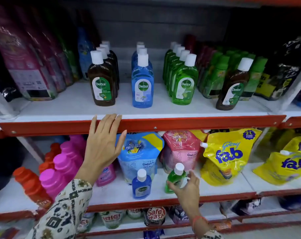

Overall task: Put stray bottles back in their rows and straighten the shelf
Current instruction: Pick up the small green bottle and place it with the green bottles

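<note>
On the upper shelf (60, 107) stand three Dettol rows: brown (101, 80), blue (142, 80) and green (185, 80). A lone brown Dettol bottle (232, 88) stands apart to the right, in front of green-capped bottles. On the lower shelf a small blue Dettol bottle (141, 185) stands upright in front of refill pouches. Beside it a small green Dettol bottle (175, 178) leans left, with my right hand (187, 188) closing around its base. My left hand (103, 144) rests open, fingertips on the red shelf edge (198, 123).
Purple refill pouches (24, 62) lean at the upper left and dark packs (287, 69) at the upper right. The lower shelf holds pink bottles (65, 163) and red bottles (32, 185), Comfort pouches (139, 156) and yellow fab pouches (227, 156). More detergent packs (154, 214) sit below.
</note>
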